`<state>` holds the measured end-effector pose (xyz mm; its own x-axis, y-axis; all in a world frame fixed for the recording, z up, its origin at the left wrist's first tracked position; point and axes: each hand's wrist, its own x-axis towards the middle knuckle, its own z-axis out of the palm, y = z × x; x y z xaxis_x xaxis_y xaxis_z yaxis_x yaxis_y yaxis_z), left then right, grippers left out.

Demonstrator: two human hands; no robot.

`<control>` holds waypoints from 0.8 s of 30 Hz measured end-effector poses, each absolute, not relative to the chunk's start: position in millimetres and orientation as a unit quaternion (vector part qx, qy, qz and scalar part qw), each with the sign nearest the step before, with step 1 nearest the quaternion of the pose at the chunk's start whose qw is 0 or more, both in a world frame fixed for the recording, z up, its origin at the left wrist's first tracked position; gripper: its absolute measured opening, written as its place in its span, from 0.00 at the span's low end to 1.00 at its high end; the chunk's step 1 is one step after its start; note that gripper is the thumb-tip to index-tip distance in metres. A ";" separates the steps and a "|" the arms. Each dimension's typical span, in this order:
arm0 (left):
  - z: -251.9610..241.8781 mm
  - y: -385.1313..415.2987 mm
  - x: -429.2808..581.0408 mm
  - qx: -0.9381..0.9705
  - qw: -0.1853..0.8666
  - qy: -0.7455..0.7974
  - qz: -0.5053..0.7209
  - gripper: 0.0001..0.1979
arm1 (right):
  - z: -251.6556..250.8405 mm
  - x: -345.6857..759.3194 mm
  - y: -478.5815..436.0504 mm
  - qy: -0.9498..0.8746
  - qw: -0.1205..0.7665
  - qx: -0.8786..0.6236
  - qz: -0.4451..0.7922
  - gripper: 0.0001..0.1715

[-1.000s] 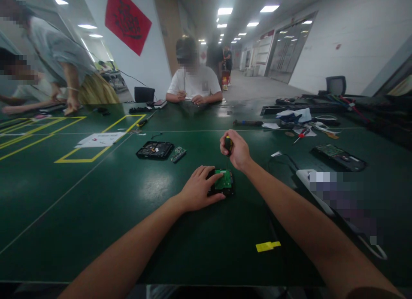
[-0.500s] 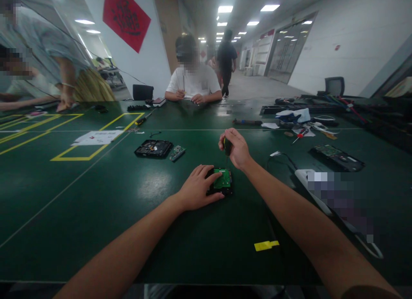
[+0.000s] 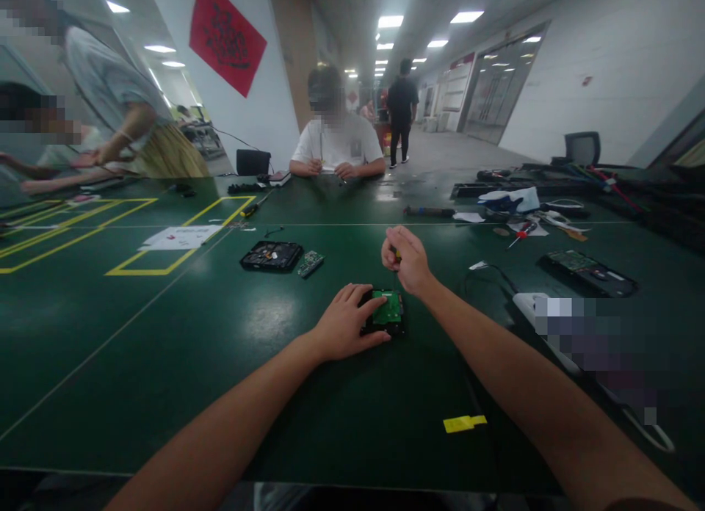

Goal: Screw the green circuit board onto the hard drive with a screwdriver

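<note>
A black hard drive with a green circuit board (image 3: 388, 310) lies on the green table in front of me. My left hand (image 3: 352, 319) rests on its left side, fingers spread around and over the board, pressing it to the table. My right hand (image 3: 407, 260) is closed around the yellow and black handle of a screwdriver (image 3: 397, 254), held upright above the drive's upper right edge. The thin shaft points down to the board; its tip is too small to make out.
An open drive case (image 3: 272, 255) and a loose circuit board (image 3: 311, 263) lie left. Another drive (image 3: 589, 272), a white power strip (image 3: 545, 331) and cables lie right; yellow tape (image 3: 464, 423) is near. A person sits opposite.
The whole view has shifted slightly, moving the scene to the right. My right hand has turned a little around the screwdriver handle. At the far left, a standing person's arm has lifted off the table.
</note>
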<state>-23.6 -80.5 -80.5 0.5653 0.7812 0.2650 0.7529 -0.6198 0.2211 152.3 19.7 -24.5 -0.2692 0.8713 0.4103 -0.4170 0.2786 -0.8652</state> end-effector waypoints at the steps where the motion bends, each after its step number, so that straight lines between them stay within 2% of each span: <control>1: -80.5 -80.5 -23.7 0.884 0.042 0.434 0.170 0.38 | -24.3 152.0 19.5 -0.565 0.571 -0.204 0.560 0.27; 8: -79.1 -81.8 -23.4 0.883 0.042 0.434 0.171 0.38 | -19.0 156.1 24.1 -0.611 0.557 -0.234 0.512 0.26; 11: -79.7 -81.4 -23.6 0.884 0.039 0.436 0.164 0.38 | -16.5 157.8 24.1 -0.585 0.562 -0.229 0.539 0.25; 17: -80.0 -80.4 -23.7 0.881 0.045 0.441 0.166 0.39 | -17.6 155.1 20.4 -0.524 0.585 -0.214 0.580 0.30; 24: -79.7 -81.3 -23.9 0.882 0.045 0.440 0.159 0.38 | -26.9 150.9 20.8 -0.520 0.617 -0.226 0.546 0.25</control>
<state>-23.9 -81.3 -79.7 0.5616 0.7918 0.2403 0.7630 -0.6079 0.2198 150.9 20.8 -26.9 -0.1368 0.9087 0.3944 -0.4392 0.3012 -0.8464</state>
